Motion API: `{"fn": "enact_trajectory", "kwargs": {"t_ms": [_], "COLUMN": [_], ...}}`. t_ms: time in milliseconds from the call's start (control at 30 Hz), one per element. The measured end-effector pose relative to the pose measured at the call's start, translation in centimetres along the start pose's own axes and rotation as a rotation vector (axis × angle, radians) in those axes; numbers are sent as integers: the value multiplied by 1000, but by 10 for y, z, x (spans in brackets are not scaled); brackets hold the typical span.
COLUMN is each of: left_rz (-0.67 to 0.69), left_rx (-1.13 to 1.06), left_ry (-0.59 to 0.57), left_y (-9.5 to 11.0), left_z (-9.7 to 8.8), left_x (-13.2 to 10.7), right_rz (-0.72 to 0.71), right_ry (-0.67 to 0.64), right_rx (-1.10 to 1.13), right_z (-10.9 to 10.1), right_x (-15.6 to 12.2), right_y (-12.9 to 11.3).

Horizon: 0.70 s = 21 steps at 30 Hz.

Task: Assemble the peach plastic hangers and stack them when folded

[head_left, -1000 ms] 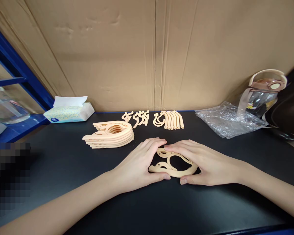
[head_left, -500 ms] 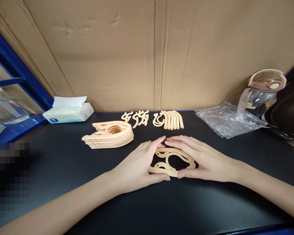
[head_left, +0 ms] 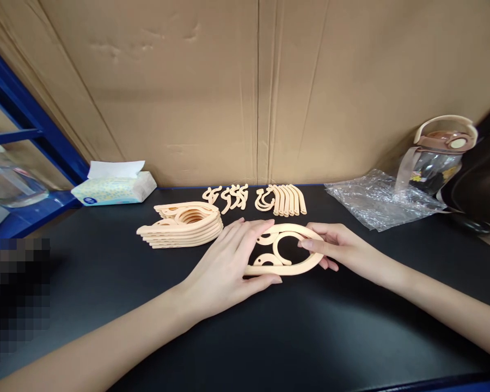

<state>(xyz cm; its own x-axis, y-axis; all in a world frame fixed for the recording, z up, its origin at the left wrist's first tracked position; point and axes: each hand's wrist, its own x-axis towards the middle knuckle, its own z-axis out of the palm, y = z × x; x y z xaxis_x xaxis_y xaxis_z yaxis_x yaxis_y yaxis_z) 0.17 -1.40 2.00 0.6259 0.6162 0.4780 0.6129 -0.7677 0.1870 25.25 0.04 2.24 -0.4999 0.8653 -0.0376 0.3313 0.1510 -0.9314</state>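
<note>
Spanning both hands above the smooth black tabletop (head_left: 269, 337), a cream-coloured, looped, apparently plastic frame (head_left: 294, 269) is gripped at both ends. Its nine o'clock end is covered by the left hand (head_left: 224, 256), half curled, the thumb laid along the near edge and the fingers over the far one, a broad hold seemingly meant for steadying. Its rounded three o'clock end is pinched by the right hand (head_left: 341, 245), thumb on top and fingers tucked beneath, presumably for support from below. At ten o'clock, matching cream frames (head_left: 188, 238) are stacked in a nested pile, probably kept aside within easy reach. Small cream hooks (head_left: 244, 200) are clustered toward eleven, and slim, curved cream strips (head_left: 286, 201) are lined up at twelve, apparently sorted by shape. A crumpled transparent plastic bag (head_left: 371, 204) is spread at two.
</note>
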Motion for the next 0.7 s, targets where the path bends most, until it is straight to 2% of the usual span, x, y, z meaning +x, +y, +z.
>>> {"fn": "enact_trajectory", "kwargs": {"t_ms": [200, 700], "left_rz": [12, 9], "left_rx": [-3, 24], "left_ry": [-17, -39], "left_y": [-1, -1], "left_z": [0, 0], "left_x": [0, 1], "right_rz": [-32, -42], "right_ry": [-16, -13], "right_rx": [133, 125], "right_z": [-1, -1], "right_x": [0, 2], "right_y": [2, 2]}}
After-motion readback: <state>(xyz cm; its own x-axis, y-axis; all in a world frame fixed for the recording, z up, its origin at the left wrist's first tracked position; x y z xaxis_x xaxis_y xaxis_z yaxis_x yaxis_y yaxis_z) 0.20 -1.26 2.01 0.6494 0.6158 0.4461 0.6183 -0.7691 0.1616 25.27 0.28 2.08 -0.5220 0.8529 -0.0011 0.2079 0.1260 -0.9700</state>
